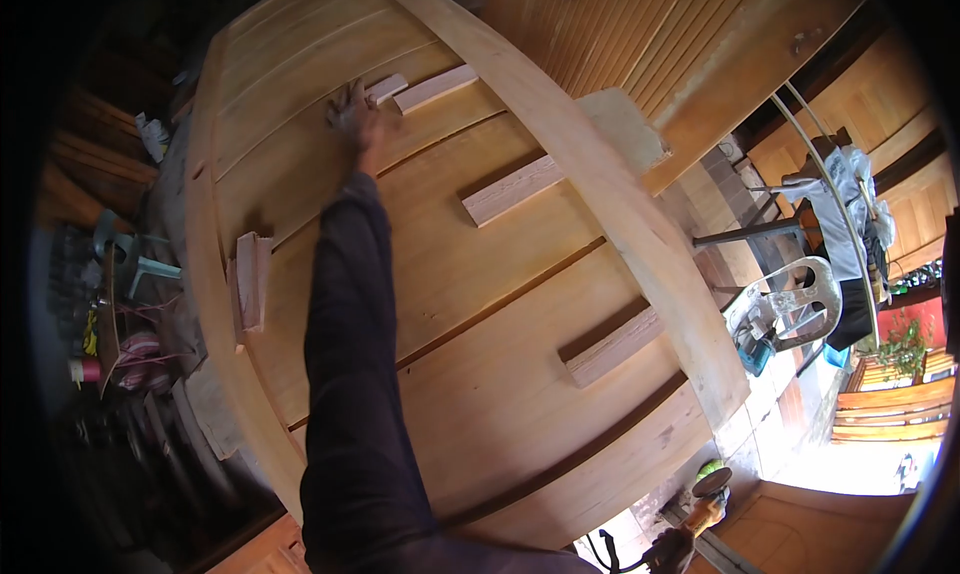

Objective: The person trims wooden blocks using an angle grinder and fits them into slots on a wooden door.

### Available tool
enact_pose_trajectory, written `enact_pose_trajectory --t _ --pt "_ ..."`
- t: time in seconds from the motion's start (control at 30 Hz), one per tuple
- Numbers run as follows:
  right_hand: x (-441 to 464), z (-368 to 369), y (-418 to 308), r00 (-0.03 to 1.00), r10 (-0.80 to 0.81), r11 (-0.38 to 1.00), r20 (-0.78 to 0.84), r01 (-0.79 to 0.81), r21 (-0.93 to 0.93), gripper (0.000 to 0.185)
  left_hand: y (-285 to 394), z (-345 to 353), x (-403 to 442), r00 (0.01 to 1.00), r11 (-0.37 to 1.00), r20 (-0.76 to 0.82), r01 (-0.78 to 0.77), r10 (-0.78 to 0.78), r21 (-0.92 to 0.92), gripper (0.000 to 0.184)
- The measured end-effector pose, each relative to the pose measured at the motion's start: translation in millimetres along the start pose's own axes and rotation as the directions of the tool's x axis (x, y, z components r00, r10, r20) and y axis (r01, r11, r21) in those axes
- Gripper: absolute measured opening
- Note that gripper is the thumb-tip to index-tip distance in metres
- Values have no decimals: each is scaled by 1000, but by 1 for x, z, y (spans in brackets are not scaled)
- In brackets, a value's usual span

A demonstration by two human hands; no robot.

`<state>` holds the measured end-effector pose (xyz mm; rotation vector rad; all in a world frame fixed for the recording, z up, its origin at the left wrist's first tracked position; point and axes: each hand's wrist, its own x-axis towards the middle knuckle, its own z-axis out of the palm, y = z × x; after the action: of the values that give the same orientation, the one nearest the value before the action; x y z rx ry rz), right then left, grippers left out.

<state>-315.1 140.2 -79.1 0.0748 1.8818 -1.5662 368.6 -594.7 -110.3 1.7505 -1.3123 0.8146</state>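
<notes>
A large wooden door panel (470, 344) with grooves lies before me. My left hand (358, 122) is stretched far out over it, fingers spread and slightly blurred. A short wood block (387, 89) lies right beside those fingers; whether they touch it I cannot tell. Another block (436, 89) is just to its right. At the lower right edge, partly cut off and dark, my right hand (672, 551) grips an angle grinder (704, 515) with a round disc, held off the panel's near corner.
More wood blocks rest on the panel: one (513, 190) in the middle, one (612, 347) nearer, one (253, 282) at the left. A slatted wooden panel (610, 34) stands beyond. On the right are a white plastic chair (822, 299) and plastic-wrapped items (845, 199). A cord hangs near the grinder.
</notes>
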Motion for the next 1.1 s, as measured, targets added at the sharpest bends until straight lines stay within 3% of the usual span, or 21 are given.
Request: enact_pose_trajectory --t 0.1,0.2,0.3,0.5,0.7,0.8,0.9,0.97,1.03,1.1 --pt "10 16 -16 999 -38 999 19 38 16 27 -15 -34 13 885 993 463 88 -45 -72 41" --pt "-3 5 -2 1000 -15 1000 10 15 22 27 -25 -46 7 879 987 458 159 -130 -27 41" --pt "-30 -29 28 998 55 998 -8 -55 19 27 -8 -80 -6 939 970 294 114 -175 215 39" --pt "-65 -79 66 991 131 990 6 -131 56 27 -11 -138 -15 893 953 440 -44 -96 299 40" --pt "-83 -106 79 991 124 985 49 -129 116 28 -40 -176 -44 901 992 434 -42 -15 121 45" --pt "-93 -127 91 991 116 981 73 -126 150 28 -31 -233 -56 927 996 363 92 -91 14 51" --pt "-106 -154 107 989 100 976 109 -118 182 28 15 -335 -83 921 984 389 85 -18 -156 54" --pt "-118 -171 120 990 75 976 118 -97 197 28 47 -391 -124 896 901 432 101 102 -423 57" --pt "-125 -182 133 993 38 980 115 -59 189 28 89 -457 -168 822 785 534 193 199 -589 62" --pt "-150 -179 122 996 -3 982 87 -14 189 27 130 -522 -198 780 711 524 150 342 -687 67"
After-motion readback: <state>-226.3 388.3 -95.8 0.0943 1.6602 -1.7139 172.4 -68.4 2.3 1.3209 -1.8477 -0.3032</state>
